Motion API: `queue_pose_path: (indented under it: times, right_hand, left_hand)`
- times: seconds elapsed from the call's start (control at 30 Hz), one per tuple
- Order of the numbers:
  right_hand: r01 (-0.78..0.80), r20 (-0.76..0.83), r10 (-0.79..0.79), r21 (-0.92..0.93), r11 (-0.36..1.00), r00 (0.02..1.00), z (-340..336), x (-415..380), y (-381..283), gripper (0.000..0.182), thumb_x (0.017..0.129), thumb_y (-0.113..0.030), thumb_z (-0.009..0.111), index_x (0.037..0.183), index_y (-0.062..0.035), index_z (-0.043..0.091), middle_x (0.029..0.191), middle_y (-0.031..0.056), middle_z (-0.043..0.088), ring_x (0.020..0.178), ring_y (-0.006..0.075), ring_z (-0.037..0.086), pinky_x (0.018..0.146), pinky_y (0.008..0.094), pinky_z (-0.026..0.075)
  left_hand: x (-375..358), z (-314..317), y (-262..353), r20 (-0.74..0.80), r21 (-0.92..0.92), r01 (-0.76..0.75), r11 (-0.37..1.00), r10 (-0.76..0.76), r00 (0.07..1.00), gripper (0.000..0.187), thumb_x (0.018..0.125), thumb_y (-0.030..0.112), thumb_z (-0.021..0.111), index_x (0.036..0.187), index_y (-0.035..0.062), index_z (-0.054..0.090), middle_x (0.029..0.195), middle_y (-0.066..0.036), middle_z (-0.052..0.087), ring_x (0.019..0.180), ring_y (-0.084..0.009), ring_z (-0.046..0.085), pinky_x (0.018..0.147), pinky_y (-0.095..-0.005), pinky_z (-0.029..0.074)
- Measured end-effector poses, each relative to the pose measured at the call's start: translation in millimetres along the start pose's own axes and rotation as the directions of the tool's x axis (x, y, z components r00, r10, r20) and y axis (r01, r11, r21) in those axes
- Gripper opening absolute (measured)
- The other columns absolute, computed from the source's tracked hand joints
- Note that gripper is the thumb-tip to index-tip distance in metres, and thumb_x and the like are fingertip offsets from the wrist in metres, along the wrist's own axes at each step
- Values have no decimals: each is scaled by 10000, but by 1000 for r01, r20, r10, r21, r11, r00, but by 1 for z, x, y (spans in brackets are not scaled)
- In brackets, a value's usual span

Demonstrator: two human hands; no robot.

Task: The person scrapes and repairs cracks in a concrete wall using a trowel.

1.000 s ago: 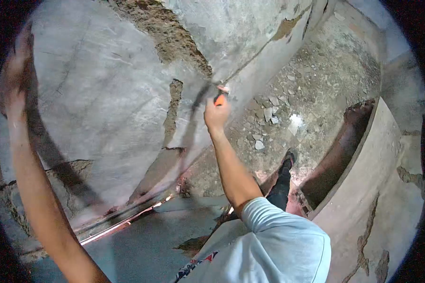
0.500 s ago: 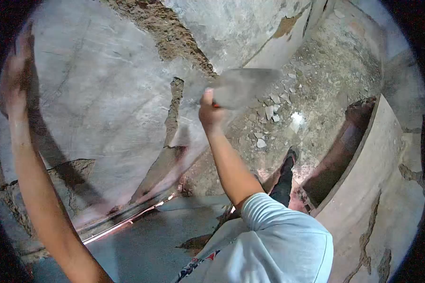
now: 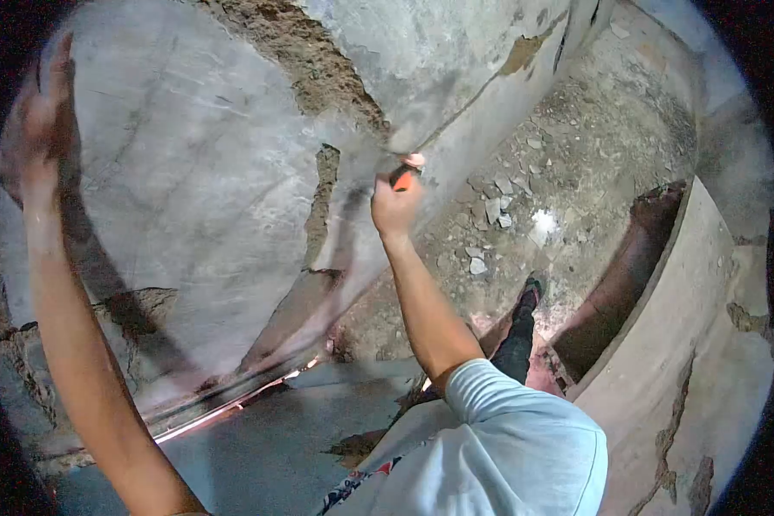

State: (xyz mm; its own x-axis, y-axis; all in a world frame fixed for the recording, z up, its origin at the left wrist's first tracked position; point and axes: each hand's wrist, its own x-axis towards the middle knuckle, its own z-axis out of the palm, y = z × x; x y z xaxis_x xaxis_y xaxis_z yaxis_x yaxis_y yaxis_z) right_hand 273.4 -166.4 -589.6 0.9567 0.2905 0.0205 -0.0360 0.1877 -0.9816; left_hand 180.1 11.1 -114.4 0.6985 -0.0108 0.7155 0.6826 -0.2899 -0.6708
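At the far left my left hand (image 3: 47,129) is raised against the grey plastered wall (image 3: 198,155), its fingers apart and nothing in it. My right hand (image 3: 396,202) is closed round the red and black handle (image 3: 402,179) of a trowel, near the wall's lower edge. The trowel's blade is blurred and hard to make out against the wall. Just above my right hand runs a rough brown strip of bare wall (image 3: 318,64), and a narrower bare patch (image 3: 321,202) lies to the left of it.
Broken plaster pieces (image 3: 493,209) lie on the dusty floor (image 3: 576,146). My foot (image 3: 531,292) stands on that floor. On the right is a curved low wall (image 3: 662,301) with a dark recess beside it. A bright strip (image 3: 232,406) runs along an edge at lower left.
My right hand has shifted slightly right and down, and the trowel has turned, so its broad blade no longer shows flat. My left hand has moved slightly right.
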Motion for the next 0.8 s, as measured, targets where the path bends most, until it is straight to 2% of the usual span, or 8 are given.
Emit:
queue_pose_path:
  times: [0.1, 0.2, 0.27, 0.4, 0.53, 0.6, 0.73, 0.8]
  right_hand:
    - [142, -244, -102, 152, 978, 964, 5, -14, -23, 35, 819, -35, 651, 826, -23, 620, 725, 136, 626, 686, 314, 599, 668, 405, 479]
    - [24, 65, -22, -24, 999, 998, 19, -7, 28, 46, 817, -44, 649, 850, -14, 638, 663, 102, 599, 638, 287, 568, 644, 411, 475]
    - [73, -59, -80, -108, 991, 995, 5, -7, 28, 81, 876, -65, 670, 835, -37, 606, 646, 51, 563, 635, 224, 568, 625, 385, 471]
    - [-114, -48, 160, 508, 854, 986, 7, -10, -9, 241, 1014, -211, 660, 824, -90, 575, 679, -9, 558, 627, 120, 549, 583, 321, 449]
    - [110, 38, -107, -79, 991, 993, 19, -3, 24, 65, 802, -22, 626, 844, -17, 576, 709, 115, 571, 637, 272, 568, 637, 428, 467]
    - [-67, -93, 55, -130, 989, 994, 8, 0, 30, 61, 816, -42, 645, 841, -32, 591, 708, 121, 595, 648, 280, 588, 650, 419, 471]
    - [149, -175, -127, 119, 982, 976, -3, -8, -19, 256, 774, -54, 662, 1030, -49, 667, 895, 182, 689, 844, 343, 692, 786, 395, 532]
    - [343, -296, -302, 99, 934, 906, 15, -8, -15, 260, 771, -38, 659, 1031, -50, 671, 910, 187, 696, 851, 338, 695, 805, 377, 535]
  left_hand:
    - [-2, -1, 4, 17, -5, 10, 1000, -10, 1000, 630, 1018, 609, 443, 1448, 169, 578, 1408, -171, 597, 1284, -373, 567, 1074, -482, 432]
    - [-2, 0, -1, 40, -11, 36, 999, -36, 999, 621, 1017, 604, 452, 1441, 171, 587, 1394, -166, 615, 1270, -367, 584, 1067, -471, 444]
    - [1, -1, -3, 29, -12, 45, 999, -44, 999, 615, 1016, 601, 459, 1436, 172, 592, 1386, -162, 626, 1261, -363, 596, 1063, -463, 453]
    - [-3, 4, -4, 79, -75, 85, 994, -79, 994, 604, 1014, 595, 472, 1427, 175, 604, 1368, -156, 649, 1243, -356, 619, 1054, -448, 470]
    - [-3, -6, -4, 108, 62, 82, 995, -88, 990, 658, 1005, 647, 448, 1464, 192, 577, 1368, -156, 659, 1238, -352, 636, 1058, -441, 477]
    - [0, -3, -2, -11, -9, 59, 998, -59, 998, 625, 1012, 629, 448, 1480, 230, 558, 1383, -152, 649, 1252, -361, 626, 1062, -447, 474]
    - [2, 19, -24, 171, -155, 104, 982, -77, 982, 640, 1013, 646, 419, 1503, 249, 529, 1423, -140, 622, 1267, -364, 616, 1075, -463, 464]
    - [-2, 20, -23, 68, 103, -8, 995, 1, 998, 655, 1009, 681, 367, 1477, 263, 555, 1404, -132, 633, 1254, -374, 620, 1057, -477, 479]
